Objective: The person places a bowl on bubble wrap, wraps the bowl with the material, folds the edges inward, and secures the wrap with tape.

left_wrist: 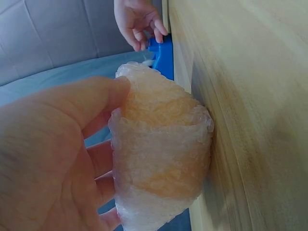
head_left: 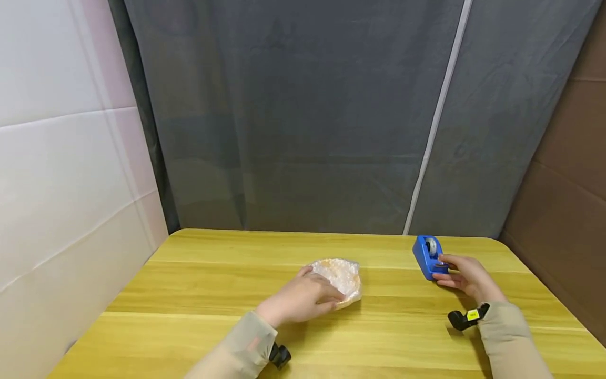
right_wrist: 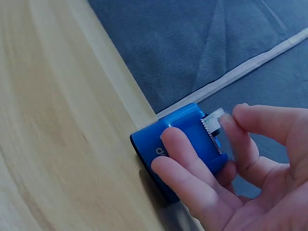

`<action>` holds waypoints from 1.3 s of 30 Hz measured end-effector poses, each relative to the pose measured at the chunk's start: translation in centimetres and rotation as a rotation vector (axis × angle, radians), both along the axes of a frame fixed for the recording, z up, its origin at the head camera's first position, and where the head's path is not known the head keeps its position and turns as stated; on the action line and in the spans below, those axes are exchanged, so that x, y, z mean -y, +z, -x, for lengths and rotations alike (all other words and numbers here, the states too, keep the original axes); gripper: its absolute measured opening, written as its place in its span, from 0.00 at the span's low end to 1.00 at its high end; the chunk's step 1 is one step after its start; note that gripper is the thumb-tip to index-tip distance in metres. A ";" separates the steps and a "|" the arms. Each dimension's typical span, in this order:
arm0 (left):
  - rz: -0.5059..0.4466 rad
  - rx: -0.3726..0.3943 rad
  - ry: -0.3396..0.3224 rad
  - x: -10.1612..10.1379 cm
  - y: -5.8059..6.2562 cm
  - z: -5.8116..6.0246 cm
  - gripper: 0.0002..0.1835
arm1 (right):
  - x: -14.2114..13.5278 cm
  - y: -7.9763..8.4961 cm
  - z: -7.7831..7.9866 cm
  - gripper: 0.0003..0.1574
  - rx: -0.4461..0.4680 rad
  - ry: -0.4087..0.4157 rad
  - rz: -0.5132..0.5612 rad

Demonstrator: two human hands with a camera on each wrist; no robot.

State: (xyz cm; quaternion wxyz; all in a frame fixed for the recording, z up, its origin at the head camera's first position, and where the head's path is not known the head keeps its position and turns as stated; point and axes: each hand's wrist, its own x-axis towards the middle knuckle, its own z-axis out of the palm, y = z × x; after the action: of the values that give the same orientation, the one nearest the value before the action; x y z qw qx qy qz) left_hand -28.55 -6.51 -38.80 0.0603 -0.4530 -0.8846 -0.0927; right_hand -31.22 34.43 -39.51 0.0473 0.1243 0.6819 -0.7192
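Observation:
A round, orange-tinted item in clear bubble wrap (head_left: 347,279) stands tilted on the wooden table. My left hand (head_left: 305,296) grips its edge, and in the left wrist view the thumb (left_wrist: 118,91) presses one side of the bubble wrap (left_wrist: 159,144) while the fingers go behind it. What lies inside the wrap is blurred. At the right, my right hand (head_left: 468,276) is at the front of a blue tape dispenser (head_left: 421,256). Seen from the right wrist, thumb and forefinger pinch the tape end (right_wrist: 215,119) by the serrated cutter, and other fingers rest against the dispenser body (right_wrist: 183,118).
The yellow wooden table (head_left: 213,273) ends at a dark grey curtain (head_left: 307,131) with a pale vertical strip. A white panel (head_left: 71,158) stands at the left, a brown panel (head_left: 563,210) at the right. Black cameras (head_left: 459,320) sit on both wrists.

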 end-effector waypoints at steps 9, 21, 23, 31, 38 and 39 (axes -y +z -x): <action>-0.024 0.051 0.002 0.0 -0.8 0.3 0.13 | 0.5 -0.3 -0.5 0.30 -0.029 0.008 -0.031; -0.053 0.072 -0.001 -0.8 -0.9 1.0 0.13 | 0.0 -1.3 -2.8 0.10 -0.140 0.027 -0.042; -0.053 0.073 0.005 -0.7 -0.9 1.2 0.13 | 0.1 -1.4 -3.0 0.10 -0.149 0.028 -0.035; -0.061 0.072 0.025 -0.2 -1.1 1.7 0.13 | 0.2 -2.1 -2.9 0.18 -0.123 0.074 -0.048; -0.080 0.060 0.017 0.0 -1.3 1.4 0.13 | 0.4 -2.6 -2.4 0.23 -0.045 0.039 -0.199; -0.082 0.055 0.016 0.0 -1.2 1.4 0.13 | 0.3 -2.6 -2.3 0.23 -0.045 0.036 -0.209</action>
State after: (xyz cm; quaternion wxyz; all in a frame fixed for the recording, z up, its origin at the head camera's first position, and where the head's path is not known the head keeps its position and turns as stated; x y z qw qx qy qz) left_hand -29.99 -6.51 -40.03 0.0554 -0.4401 -0.8851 -0.1407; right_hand -28.89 34.09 -42.11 0.0315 0.1003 0.7561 -0.6460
